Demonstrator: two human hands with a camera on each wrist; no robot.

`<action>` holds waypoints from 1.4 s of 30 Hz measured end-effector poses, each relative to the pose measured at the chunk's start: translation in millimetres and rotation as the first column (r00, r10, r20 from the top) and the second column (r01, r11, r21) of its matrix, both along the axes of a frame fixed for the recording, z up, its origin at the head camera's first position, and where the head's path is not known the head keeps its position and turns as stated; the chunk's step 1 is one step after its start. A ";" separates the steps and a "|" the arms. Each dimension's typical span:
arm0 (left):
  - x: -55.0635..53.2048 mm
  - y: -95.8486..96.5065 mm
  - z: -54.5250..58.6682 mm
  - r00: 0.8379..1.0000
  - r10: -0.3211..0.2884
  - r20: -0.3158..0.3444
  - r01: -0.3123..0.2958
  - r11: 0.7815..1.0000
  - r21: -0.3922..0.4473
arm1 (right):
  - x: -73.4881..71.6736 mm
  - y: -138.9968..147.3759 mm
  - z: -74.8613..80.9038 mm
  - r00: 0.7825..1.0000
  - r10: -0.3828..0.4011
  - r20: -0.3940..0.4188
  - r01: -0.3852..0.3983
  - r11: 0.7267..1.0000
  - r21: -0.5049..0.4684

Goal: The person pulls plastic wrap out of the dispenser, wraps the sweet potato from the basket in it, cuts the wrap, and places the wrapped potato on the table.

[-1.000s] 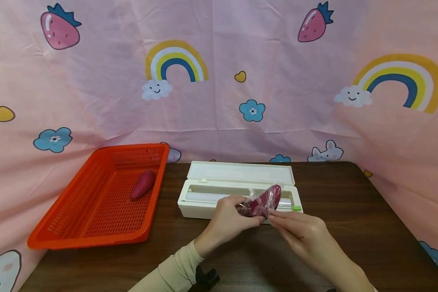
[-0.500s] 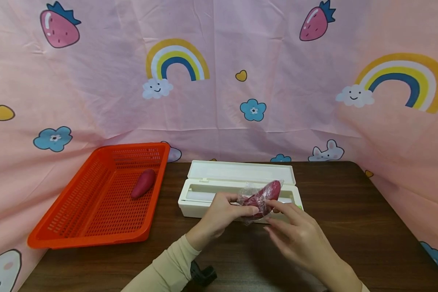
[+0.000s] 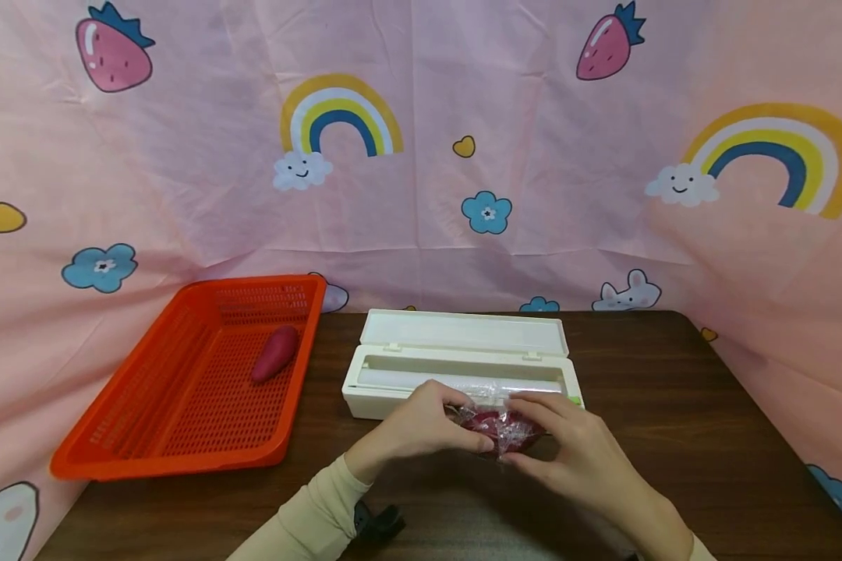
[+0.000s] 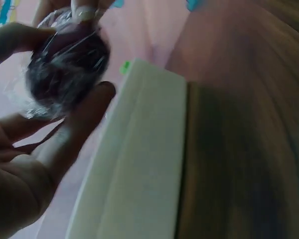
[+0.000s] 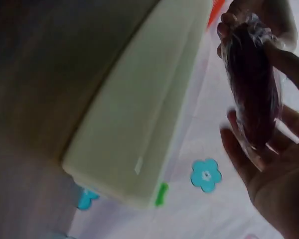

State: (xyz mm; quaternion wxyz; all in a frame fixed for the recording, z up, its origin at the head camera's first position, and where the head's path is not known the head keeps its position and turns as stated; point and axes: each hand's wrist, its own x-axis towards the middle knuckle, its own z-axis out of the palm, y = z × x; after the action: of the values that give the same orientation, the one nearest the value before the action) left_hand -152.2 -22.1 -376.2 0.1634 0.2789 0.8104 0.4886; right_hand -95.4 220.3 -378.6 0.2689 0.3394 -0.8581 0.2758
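Note:
A dark red sweet potato (image 3: 503, 431) wrapped in clear cling film is held just above the table, in front of a white box. Its left end sits between the thumb and curled fingers of my left hand (image 3: 421, 427). My right hand (image 3: 581, 446) grips the other end, thumb on the near side and fingers over the far side. In the right wrist view the wrapped sweet potato (image 5: 254, 89) shows lengthwise, film bunched at one end. Directly behind the hands, the white cling film box (image 3: 379, 405) stands with its lid up and a roll (image 3: 400, 379) inside.
An orange basket (image 3: 175, 461) stands on the left of the brown wooden table (image 3: 673, 436), with another sweet potato (image 3: 276, 354) in it. A green piece (image 5: 161, 194) sits at the box's right end. A patterned cloth (image 3: 421, 195) hangs behind.
The wrapped sweet potato has come lower and nearer, turning from slanted to roughly level. My right hand, loosely against it half a second ago, has taken hold of its right end.

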 end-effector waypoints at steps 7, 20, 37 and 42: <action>14.7 -16.7 -22.3 0.994 -0.042 -0.102 0.023 0.983 -0.185 | 5.1 -18.9 -30.8 0.982 0.107 0.157 -0.112 0.993 0.023; 29.5 -17.1 -26.5 0.921 -0.025 -0.390 -0.012 0.996 -0.090 | 5.8 -29.3 -45.5 0.942 0.124 0.311 -0.133 0.991 0.009; 63.7 -2.6 -38.5 0.383 -0.200 -0.902 -0.101 0.961 -0.256 | -2.8 -28.0 -48.3 0.883 0.125 0.453 -0.190 0.977 0.101; 70.5 1.4 -42.8 0.230 -0.318 -0.920 -0.200 0.910 -0.364 | -4.9 -30.1 -47.1 0.884 0.117 0.452 -0.183 0.978 0.105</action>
State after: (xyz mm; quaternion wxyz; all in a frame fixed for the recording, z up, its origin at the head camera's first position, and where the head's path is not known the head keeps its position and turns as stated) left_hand -81.7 -20.7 -419.0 -0.3011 0.5108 0.8050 0.0209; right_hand -100.3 190.1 -425.7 0.0189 0.3515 -0.8855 0.3031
